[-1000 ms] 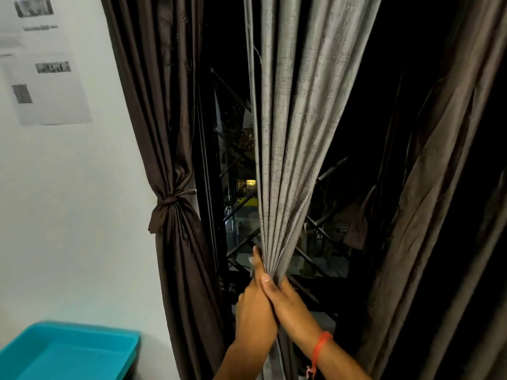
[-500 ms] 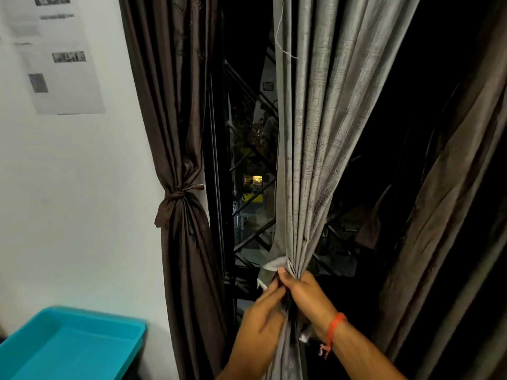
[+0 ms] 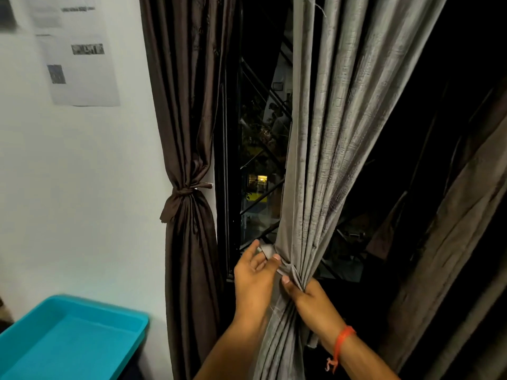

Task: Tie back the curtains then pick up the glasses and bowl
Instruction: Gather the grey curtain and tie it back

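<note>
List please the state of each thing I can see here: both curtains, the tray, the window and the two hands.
Brown curtain: gathered, tied back with a knot.
Grey curtain: bunched together, not yet tied.
Grey tie strip: loose, by the left fingers.
Left hand: thumb on the strip, fingers loosely extended.
Right hand: grips the bunched grey curtain.
Teal tray: upright, nothing visible inside.
Window: uncovered between the curtains, dark outside.
</note>
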